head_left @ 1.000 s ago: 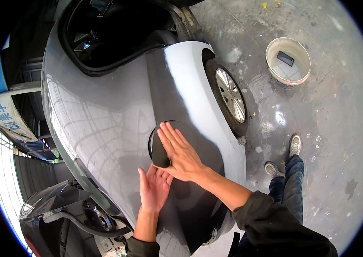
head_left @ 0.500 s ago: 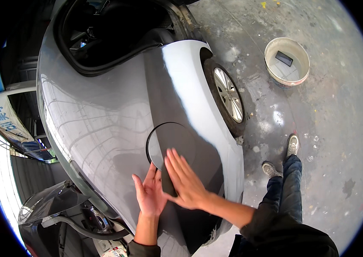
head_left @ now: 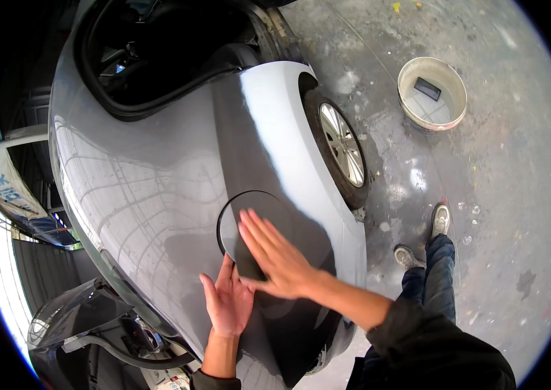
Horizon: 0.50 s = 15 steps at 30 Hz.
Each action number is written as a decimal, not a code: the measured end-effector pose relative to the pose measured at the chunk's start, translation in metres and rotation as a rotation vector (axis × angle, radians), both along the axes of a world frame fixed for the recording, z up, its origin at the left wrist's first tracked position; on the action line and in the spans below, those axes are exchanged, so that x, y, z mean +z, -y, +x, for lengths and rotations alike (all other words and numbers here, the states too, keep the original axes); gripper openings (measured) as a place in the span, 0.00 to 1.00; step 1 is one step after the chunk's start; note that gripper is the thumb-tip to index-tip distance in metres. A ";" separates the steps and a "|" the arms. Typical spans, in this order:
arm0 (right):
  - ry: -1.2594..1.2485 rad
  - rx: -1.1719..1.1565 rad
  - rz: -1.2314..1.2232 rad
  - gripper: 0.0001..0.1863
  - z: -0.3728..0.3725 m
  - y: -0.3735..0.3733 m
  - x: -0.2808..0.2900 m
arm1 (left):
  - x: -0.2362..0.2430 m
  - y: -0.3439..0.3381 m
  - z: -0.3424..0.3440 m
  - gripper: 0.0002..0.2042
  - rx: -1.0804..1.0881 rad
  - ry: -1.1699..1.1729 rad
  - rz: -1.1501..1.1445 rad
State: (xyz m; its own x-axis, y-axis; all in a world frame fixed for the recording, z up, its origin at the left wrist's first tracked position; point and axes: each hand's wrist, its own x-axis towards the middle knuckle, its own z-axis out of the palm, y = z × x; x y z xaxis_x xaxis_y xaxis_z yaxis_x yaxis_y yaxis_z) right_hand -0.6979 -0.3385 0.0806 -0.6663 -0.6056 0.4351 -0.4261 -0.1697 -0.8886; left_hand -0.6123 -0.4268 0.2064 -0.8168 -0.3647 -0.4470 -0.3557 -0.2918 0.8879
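Observation:
A grey car's rear side panel (head_left: 139, 182) fills the middle, its round fuel flap (head_left: 229, 229) outlined by a dark gap along the left edge. My right hand (head_left: 277, 259) lies flat over the flap, fingers stretched out and close together; whatever is under its palm is hidden. Palm up, my left hand (head_left: 231, 307) rests just below, its fingertips touching the flap's lower edge and its thumb spread away. Nothing shows in that palm. Right of the flap, the dull dark-grey band meets a white patch (head_left: 269, 117) around the wheel arch.
The car's wheel (head_left: 342, 146) stands at the right of the panel. Farther right on the stained concrete floor is a round white bucket (head_left: 405, 97) with water and a dark rectangular block (head_left: 427, 89) in it. My shoes (head_left: 441, 221) are right of the car; another dark vehicle (head_left: 80, 312) stands lower left.
My right hand has slid up and left across the flap, covering more of it. My left hand stays at the lower edge. The whole view has shifted slightly.

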 end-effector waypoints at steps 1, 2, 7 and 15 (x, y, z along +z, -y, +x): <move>-0.006 -0.079 0.019 0.51 -0.022 0.011 0.000 | -0.001 -0.003 -0.008 0.46 -0.050 -0.029 0.027; 0.010 -0.104 0.040 0.50 -0.034 0.017 0.005 | -0.001 -0.004 -0.011 0.46 -0.087 -0.056 0.051; 0.096 0.095 0.081 0.54 0.038 -0.026 0.003 | -0.001 0.007 0.001 0.46 -0.047 -0.020 0.035; 0.078 -0.085 0.114 0.52 -0.014 0.004 -0.003 | -0.003 0.006 -0.004 0.47 -0.079 -0.043 0.072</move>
